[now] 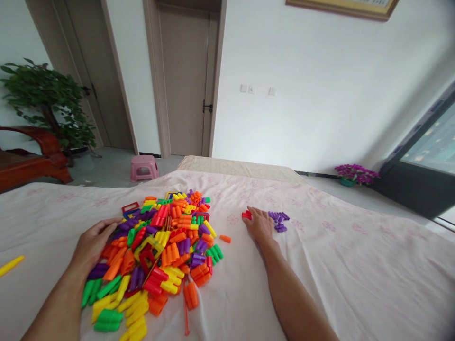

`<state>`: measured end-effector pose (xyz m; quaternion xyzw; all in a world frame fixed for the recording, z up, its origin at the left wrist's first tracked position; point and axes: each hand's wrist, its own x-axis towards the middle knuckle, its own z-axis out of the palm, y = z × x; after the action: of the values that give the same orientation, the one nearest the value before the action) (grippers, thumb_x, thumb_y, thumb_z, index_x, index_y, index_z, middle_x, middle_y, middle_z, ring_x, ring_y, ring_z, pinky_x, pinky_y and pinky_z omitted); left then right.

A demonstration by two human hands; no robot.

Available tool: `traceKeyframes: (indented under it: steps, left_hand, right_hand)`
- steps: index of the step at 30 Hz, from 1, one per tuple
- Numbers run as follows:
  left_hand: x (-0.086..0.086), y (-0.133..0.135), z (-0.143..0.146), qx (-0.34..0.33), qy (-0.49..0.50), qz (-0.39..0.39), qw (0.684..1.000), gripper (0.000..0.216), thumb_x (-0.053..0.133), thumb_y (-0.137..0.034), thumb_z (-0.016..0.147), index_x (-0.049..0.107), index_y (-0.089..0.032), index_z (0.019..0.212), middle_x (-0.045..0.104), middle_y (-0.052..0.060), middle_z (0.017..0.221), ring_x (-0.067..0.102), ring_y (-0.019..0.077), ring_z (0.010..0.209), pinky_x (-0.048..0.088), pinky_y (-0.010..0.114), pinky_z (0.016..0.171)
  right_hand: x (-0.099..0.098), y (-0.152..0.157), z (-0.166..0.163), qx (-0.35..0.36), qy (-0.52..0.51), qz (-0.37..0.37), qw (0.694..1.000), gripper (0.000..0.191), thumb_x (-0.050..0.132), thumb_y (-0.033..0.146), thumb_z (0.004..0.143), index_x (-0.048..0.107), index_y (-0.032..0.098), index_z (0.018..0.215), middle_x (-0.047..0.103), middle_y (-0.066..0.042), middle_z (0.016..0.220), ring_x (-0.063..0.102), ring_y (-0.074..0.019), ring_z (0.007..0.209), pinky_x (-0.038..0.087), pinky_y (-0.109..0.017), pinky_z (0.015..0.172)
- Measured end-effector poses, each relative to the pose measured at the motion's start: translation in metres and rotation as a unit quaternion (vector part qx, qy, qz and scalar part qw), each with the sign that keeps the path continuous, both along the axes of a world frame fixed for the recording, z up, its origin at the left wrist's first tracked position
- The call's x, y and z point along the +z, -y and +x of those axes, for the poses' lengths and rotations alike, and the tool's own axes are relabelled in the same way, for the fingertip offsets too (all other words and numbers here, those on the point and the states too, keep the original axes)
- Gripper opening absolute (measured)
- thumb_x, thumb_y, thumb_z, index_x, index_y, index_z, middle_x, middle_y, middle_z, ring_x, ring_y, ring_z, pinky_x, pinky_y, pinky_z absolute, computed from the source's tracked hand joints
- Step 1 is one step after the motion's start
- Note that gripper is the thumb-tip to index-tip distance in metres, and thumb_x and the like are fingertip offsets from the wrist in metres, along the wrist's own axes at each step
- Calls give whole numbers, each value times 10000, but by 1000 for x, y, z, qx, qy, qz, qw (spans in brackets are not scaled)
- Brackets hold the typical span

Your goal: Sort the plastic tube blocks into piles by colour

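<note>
A heap of plastic building blocks (170, 237) in red, orange, yellow, green and purple lies on the cloth, many shaped like joined tubes. My left hand (93, 244) rests at the heap's left edge, its fingers loosely stretched toward purple blocks and holding nothing that shows. To the right of the heap, my right hand (260, 225) is palm down with its fingers around a red block (246, 215), whose left end pokes out. Just beyond that hand sits a small group of purple blocks (279, 219). A single orange block (225, 239) lies between heap and right hand.
A pale flowered cloth (341, 265) covers the work surface. One yellow piece (11, 265) lies at the far left. Behind are a pink stool (144, 168), a wooden chair (33, 156), a leafy plant (46, 99) and purple flowers (356, 174) in a green pot.
</note>
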<state>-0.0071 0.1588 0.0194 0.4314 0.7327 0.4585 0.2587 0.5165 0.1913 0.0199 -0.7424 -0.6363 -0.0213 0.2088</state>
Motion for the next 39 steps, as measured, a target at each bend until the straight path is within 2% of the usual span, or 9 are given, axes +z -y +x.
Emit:
traceKeyframes:
  steps: [9, 14, 17, 20, 24, 30, 34, 36, 39]
  left_hand:
    - [0, -2, -1, -6, 48, 19, 999, 451, 642, -426, 769, 699, -183, 1145, 726, 50, 1160, 676, 206, 942, 546, 214, 700]
    - [8, 3, 8, 1, 68, 5, 998, 465, 638, -425, 765, 688, -184, 1161, 720, 60, 1161, 674, 183, 820, 532, 203, 606]
    - [12, 7, 12, 8, 83, -2, 997, 485, 638, -428, 761, 678, -194, 1183, 718, 65, 1152, 658, 167, 730, 513, 197, 535]
    - [13, 7, 13, 9, 88, -1, 996, 487, 647, -424, 750, 678, -192, 1177, 719, 64, 1142, 651, 159, 703, 503, 192, 509]
    - [11, 6, 11, 1, 96, 6, 995, 512, 664, -434, 743, 670, -193, 1195, 731, 60, 1110, 646, 150, 661, 509, 199, 510]
    - [13, 7, 12, 5, 86, 2, 996, 502, 649, -417, 752, 675, -170, 1188, 732, 70, 1120, 652, 166, 675, 518, 212, 520]
    - [12, 7, 11, 7, 83, 0, 996, 498, 652, -422, 745, 679, -176, 1178, 744, 56, 1074, 663, 178, 686, 529, 224, 539]
    - [10, 5, 9, 2, 85, 4, 996, 505, 656, -426, 746, 674, -176, 1185, 740, 58, 1093, 677, 192, 743, 538, 225, 568]
    - [5, 1, 3, -11, 71, 13, 997, 493, 650, -433, 758, 676, -166, 1172, 719, 72, 1174, 686, 221, 875, 544, 220, 610]
  right_hand:
    - [8, 3, -4, 30, 41, -6, 999, 326, 571, 389, 898, 691, 291, 1185, 652, -85, 1162, 545, -259, 1055, 345, -383, 912]
    - [11, 8, -11, 65, -42, -14, 997, 251, 609, 311, 849, 719, 234, 1061, 626, -94, 1112, 551, -240, 1060, 411, -322, 853]
    - [12, 8, -22, 160, -119, -31, 979, 235, 671, 307, 810, 725, 239, 1029, 637, -65, 1084, 574, -216, 1039, 439, -309, 873]
    - [15, 10, -33, 307, -201, -70, 927, 271, 735, 353, 786, 730, 252, 1037, 654, -41, 1054, 607, -193, 981, 471, -306, 877]
    - [24, 16, -41, 401, -182, -98, 892, 360, 859, 407, 660, 757, 256, 971, 606, -58, 1182, 605, -210, 1025, 480, -325, 921]
    - [41, 28, -49, 404, -93, -107, 904, 120, 771, 325, 770, 781, 276, 879, 611, -40, 1230, 616, -198, 1030, 481, -317, 924]
    - [35, 24, -52, 406, -157, -84, 897, 124, 751, 337, 783, 769, 258, 877, 647, -36, 1244, 619, -216, 1083, 469, -347, 972]
    - [27, 17, -46, 336, -219, -41, 915, 172, 693, 352, 822, 752, 233, 932, 676, -54, 1195, 638, -208, 1036, 494, -334, 917]
    - [15, 4, -26, 136, -236, 38, 962, 248, 602, 383, 860, 733, 211, 982, 712, -62, 1046, 648, -187, 842, 508, -318, 798]
